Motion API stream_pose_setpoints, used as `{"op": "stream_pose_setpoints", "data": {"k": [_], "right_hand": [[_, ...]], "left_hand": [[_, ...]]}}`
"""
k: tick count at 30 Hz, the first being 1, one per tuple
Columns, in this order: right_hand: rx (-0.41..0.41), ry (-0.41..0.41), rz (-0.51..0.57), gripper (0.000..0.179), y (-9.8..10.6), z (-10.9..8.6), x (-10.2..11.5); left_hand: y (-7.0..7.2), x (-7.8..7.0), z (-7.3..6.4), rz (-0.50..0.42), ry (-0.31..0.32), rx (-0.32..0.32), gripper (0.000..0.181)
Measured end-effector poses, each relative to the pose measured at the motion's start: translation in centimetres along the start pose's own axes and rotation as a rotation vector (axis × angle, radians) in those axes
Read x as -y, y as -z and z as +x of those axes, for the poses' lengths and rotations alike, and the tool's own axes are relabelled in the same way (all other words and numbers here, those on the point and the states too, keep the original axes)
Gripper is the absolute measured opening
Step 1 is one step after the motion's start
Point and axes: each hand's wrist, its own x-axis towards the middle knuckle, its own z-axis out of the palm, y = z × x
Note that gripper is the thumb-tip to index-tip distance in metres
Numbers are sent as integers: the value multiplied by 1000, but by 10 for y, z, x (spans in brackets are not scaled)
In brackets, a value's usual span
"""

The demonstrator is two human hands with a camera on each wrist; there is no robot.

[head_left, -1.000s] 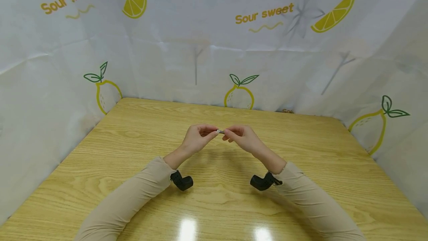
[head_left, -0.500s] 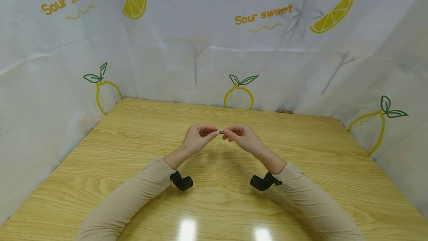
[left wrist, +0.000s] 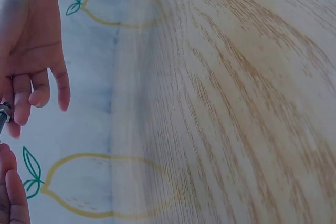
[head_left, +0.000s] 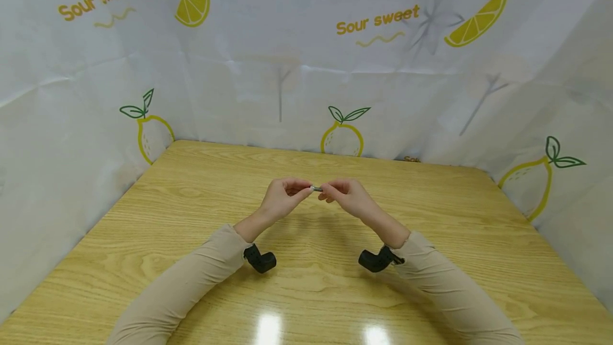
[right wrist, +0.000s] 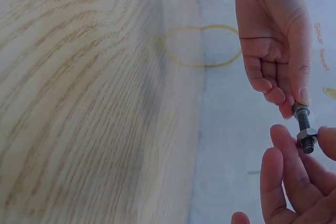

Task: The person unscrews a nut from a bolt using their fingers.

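Note:
A metal bolt (head_left: pixel 316 189) is held above the wooden table, level between two hands. My left hand (head_left: pixel 286 196) pinches its head between thumb and fingers. From the other side, my right hand (head_left: pixel 351 197) has its thumb and fingers on the hex nut (right wrist: pixel 306 135), which sits on the thread near the bolt's free end. In the right wrist view the threaded shank (right wrist: pixel 303 120) shows bare between head and nut, and the tip pokes out past the nut. At the left wrist view's edge, only part of the nut (left wrist: pixel 5 112) and thread shows.
The wood-grain table (head_left: pixel 306 292) spreads beneath both arms. A white curtain with lemon prints (head_left: pixel 230 89) closes off the back and sides. Black camera mounts stick out from the left wrist (head_left: pixel 261 260) and the right wrist (head_left: pixel 375 261), low over the table.

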Motion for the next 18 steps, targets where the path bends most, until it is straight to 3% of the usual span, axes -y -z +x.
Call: {"op": "stream_pose_setpoints", "data": {"k": [6,10,18], "right_hand": [[-22,26,16,28,1,-1,-1],[-26,46,28,35,2,-1,-1],[-14,-4,14,35,0,-1,-1]], "left_hand": [[0,1,1,-6,3,0,22],[0,1,1,-13,3,4,23],[-1,1,0,-7,10,6,23]]}}
